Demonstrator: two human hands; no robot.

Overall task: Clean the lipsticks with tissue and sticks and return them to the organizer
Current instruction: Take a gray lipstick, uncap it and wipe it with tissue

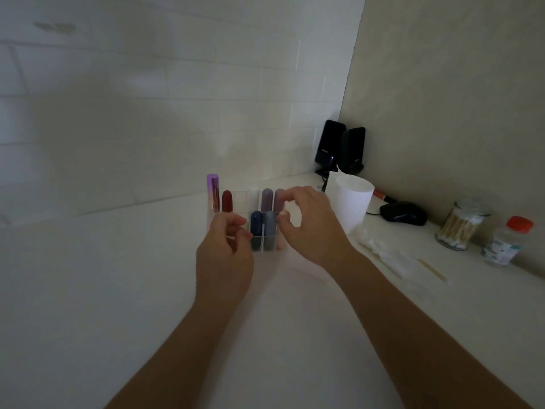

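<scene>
White tiled wall [147, 113] backs a pale, dimly lit bench [88, 290]. Toward the far edge stands the clear organizer [239, 202], with a tall purple tube [213, 193] at its left end and a red lipstick [227, 201] beside that. The left hand [225, 246] has its fingers curled against the organizer's near left corner; I cannot tell whether it actually grips the wall. In the middle cells a navy lipstick [256, 222] and a grey-blue lipstick [269, 224] stand in front of two mauve lipsticks [267, 199]. The right hand [309, 222] arches over the right end, thumb and forefinger bent toward a pale lipstick [281, 243]; contact is hidden, so a pinch cannot be confirmed. Further right are a white cup [352, 202], tissue [383, 252] and a jar of sticks [460, 225].

The organizer looks light and crowded. A lipstick lifted at a slant could catch a divider and drag the whole organizer, more so if the left hand is not bracing it. A nudge could topple the purple tube.
</scene>
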